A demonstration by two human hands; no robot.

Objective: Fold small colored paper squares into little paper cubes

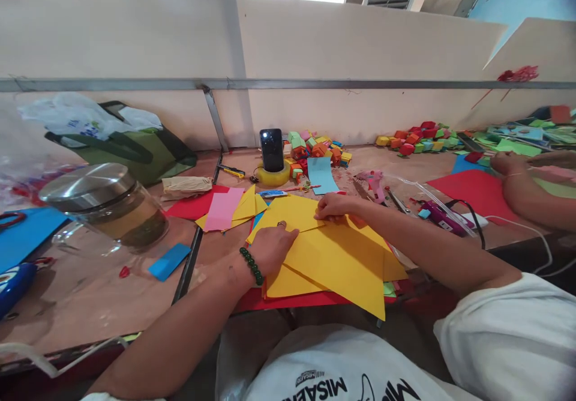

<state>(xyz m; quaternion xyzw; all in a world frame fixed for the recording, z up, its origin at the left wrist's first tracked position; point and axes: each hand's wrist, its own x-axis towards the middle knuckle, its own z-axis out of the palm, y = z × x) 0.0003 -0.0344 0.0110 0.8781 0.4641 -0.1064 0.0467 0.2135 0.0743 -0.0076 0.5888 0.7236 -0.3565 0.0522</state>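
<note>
Several sheets of yellow paper (346, 263) lie stacked at the table's near edge, partly over red paper (288, 303). The top yellow sheet has a folded edge running between my hands. My left hand (272, 248), with a dark green bead bracelet on the wrist, is closed with its fingers curled at the left end of that fold. At the other end, my right hand (335, 206) is closed in a pinch on the same sheet. Just left of the stack are a pink paper piece (224, 209) and yellow triangular pieces (245, 204).
A phone (272, 150) stands in a yellow tape roll (273, 176) beside a pile of small paper cubes (315, 149). To the left are a lidded glass jar (135, 218) and a green bag (130, 155). A pink glue gun (373, 183) and a co-worker's hand (510, 162) are right.
</note>
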